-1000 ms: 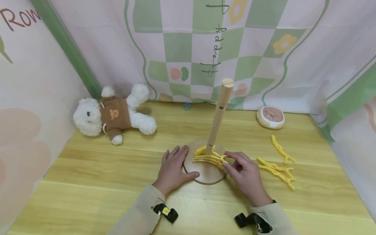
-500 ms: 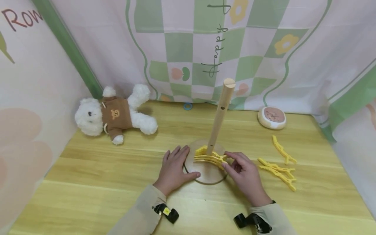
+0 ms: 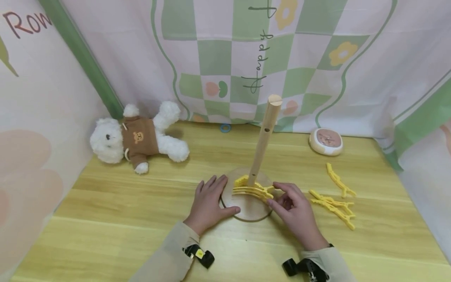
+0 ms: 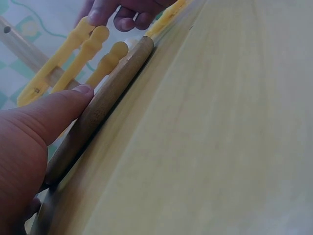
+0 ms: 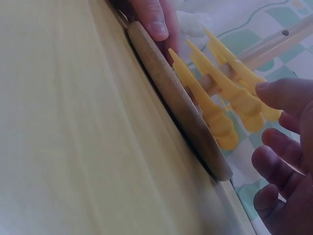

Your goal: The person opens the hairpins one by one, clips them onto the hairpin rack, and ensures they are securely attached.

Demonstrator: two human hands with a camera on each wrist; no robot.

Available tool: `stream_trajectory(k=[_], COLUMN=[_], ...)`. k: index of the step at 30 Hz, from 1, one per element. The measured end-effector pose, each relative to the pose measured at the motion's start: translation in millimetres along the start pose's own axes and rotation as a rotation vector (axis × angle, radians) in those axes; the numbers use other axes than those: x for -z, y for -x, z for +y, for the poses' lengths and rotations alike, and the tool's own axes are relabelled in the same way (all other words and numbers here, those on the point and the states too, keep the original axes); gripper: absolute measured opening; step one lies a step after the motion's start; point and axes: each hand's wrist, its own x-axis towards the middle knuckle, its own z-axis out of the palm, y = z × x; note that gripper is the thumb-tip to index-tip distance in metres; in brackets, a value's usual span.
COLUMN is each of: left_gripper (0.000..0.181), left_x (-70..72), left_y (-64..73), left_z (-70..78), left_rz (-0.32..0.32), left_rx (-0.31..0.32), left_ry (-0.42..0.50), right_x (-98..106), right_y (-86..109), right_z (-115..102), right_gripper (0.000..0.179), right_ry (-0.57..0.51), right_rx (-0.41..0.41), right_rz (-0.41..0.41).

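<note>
A round wooden base (image 3: 243,213) with an upright wooden pole (image 3: 262,141) stands on the table. Yellow curved plastic pieces with forked ends (image 4: 73,58) are stacked around the foot of the pole, three showing one above another. My left hand (image 3: 209,205) rests on the left side of the base, fingers straight, thumb along its near edge. My right hand (image 3: 296,211) is at the stack's right end, thumb and index finger at the fork of the top yellow piece (image 5: 237,63). The other right fingers are loosely curled.
Several loose yellow pieces (image 3: 332,205) lie right of the right hand. A white plush toy in a brown shirt (image 3: 139,137) lies at the back left. At the back are a blue ring (image 3: 225,128) and a small pink-faced clock-like device (image 3: 326,141). Printed curtains surround the table.
My right hand has drawn slightly to the right, and its thumb and index finger are a little farther apart. The left hand and the stack look the same.
</note>
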Motion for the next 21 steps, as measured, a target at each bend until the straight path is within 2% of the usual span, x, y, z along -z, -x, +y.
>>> stream_trajectory(k=[2, 4, 10, 16, 21], left_gripper=[0.1, 0.1, 0.1, 0.102, 0.101], left_x=[0.0, -0.3, -2.2, -2.4, -0.7], left_y=[0.3, 0.2, -0.7, -0.6, 0.0], left_z=[0.4, 0.2, -1.9, -1.4, -0.6], left_rz=[-0.002, -0.001, 0.008, -0.005, -0.003], left_rx=[0.0, -0.002, -0.005, 0.003, 0.004], left_ry=[0.002, 0.003, 0.001, 0.004, 0.009], right_x=[3, 5, 6, 15, 24], right_y=[0.1, 1.1, 8.2, 15.0, 20.7], right_z=[-11, -12, 21, 30, 33], right_gripper=[0.045, 0.044, 0.049, 0.048, 0.046], right_ry=[0.004, 0.006, 0.02, 0.108, 0.124], right_rx=[-0.001, -0.001, 0.003, 0.04, -0.003], right_rz=[0.002, 0.007, 0.02, 0.079, 0.092])
